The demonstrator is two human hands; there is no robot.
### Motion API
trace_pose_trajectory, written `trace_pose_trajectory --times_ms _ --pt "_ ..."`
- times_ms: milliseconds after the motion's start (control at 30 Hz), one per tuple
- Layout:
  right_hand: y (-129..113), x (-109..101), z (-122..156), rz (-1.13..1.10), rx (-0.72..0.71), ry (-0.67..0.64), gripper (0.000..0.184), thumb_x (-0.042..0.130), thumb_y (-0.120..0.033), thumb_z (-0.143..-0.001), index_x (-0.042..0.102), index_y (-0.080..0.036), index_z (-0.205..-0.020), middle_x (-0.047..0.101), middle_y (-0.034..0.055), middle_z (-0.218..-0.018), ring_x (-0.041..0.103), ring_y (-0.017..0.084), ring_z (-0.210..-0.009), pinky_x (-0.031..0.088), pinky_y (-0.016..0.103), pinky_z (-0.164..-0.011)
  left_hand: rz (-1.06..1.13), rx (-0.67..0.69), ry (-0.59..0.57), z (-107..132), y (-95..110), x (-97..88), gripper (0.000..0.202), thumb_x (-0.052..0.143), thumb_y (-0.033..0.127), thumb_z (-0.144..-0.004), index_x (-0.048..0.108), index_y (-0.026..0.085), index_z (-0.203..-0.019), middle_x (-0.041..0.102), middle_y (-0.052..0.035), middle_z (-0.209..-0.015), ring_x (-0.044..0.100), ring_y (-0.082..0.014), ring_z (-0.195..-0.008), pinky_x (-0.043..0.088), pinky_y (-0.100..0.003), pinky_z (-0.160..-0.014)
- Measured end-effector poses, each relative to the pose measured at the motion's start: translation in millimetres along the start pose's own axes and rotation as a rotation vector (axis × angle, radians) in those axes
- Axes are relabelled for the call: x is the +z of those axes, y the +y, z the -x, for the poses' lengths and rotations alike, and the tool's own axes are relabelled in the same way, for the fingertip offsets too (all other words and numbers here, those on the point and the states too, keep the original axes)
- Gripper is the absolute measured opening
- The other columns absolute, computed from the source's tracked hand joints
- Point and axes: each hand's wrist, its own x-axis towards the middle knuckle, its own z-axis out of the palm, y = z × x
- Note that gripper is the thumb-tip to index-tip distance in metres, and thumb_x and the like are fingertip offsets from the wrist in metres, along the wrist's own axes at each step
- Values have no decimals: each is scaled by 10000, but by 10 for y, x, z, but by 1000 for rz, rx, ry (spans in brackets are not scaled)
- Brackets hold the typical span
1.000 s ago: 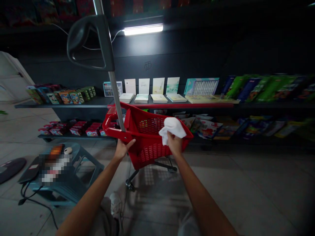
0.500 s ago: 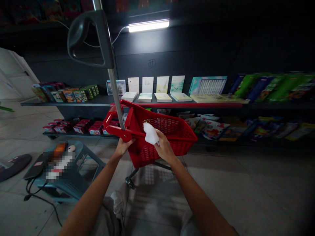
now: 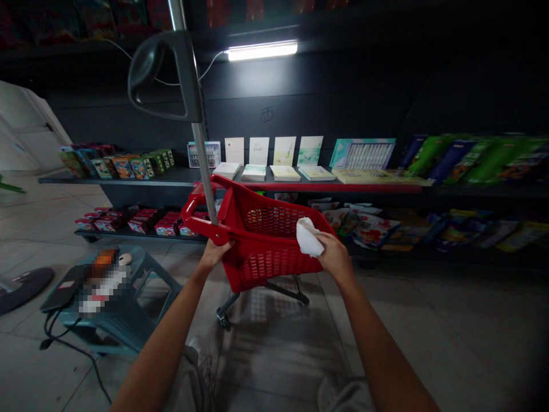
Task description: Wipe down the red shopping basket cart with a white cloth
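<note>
A red plastic shopping cart [image 3: 257,252] on small wheels stands in front of me, with a grey pole rising to a dark handle [image 3: 165,74]. My left hand [image 3: 215,252] grips the cart's near rim at the base of the pole. My right hand [image 3: 333,256] is closed on a crumpled white cloth [image 3: 309,237] and presses it against the cart's right rim.
A teal plastic stool [image 3: 124,297] with a few items on top and a cable stands at the left. Low dark shelves [image 3: 300,186] with books, boxes and packets run across behind the cart. Tiled floor lies to the right.
My right hand with the cloth went from the cart's right rim to its near left rim, then back out to the right rim. My left hand stayed put.
</note>
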Motion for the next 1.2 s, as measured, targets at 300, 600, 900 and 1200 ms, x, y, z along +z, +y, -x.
trace_pose_trajectory --times_ms 300,600,900,1200 --pt "315 -21 37 -18 140 237 478 573 -148 -699 741 -116 -1145 673 155 -1159 633 269 -1031 493 388 -982 -38 -42 19 19 -2 -6 500 895 474 -581 676 168 -910 733 -50 -910 672 -205 -836 564 -353 -825" --pt "262 35 64 -38 240 331 415 595 -202 -741 710 -129 -1133 604 169 -1150 556 296 -1075 457 438 -1006 -182 62 126 133 -37 35 535 834 505 -694 691 163 -1080 756 -100 -1036 694 -284 -1042 545 -399 -941" --pt "-838 391 101 -182 -10 238 332 555 -148 -827 693 -189 -1126 567 139 -1239 523 283 -1161 446 410 -1060 -199 47 147 92 -104 71 514 824 508 -719 681 188 -1095 769 -79 -966 722 -277 -997 556 -384 -901" --pt "-1518 632 119 -355 -126 177 366 555 -123 -857 671 -225 -1188 546 119 -1316 491 276 -1251 415 432 -1118 -213 31 168 -22 -194 131 525 831 514 -720 686 194 -1110 775 -96 -998 726 -293 -994 556 -400 -897"
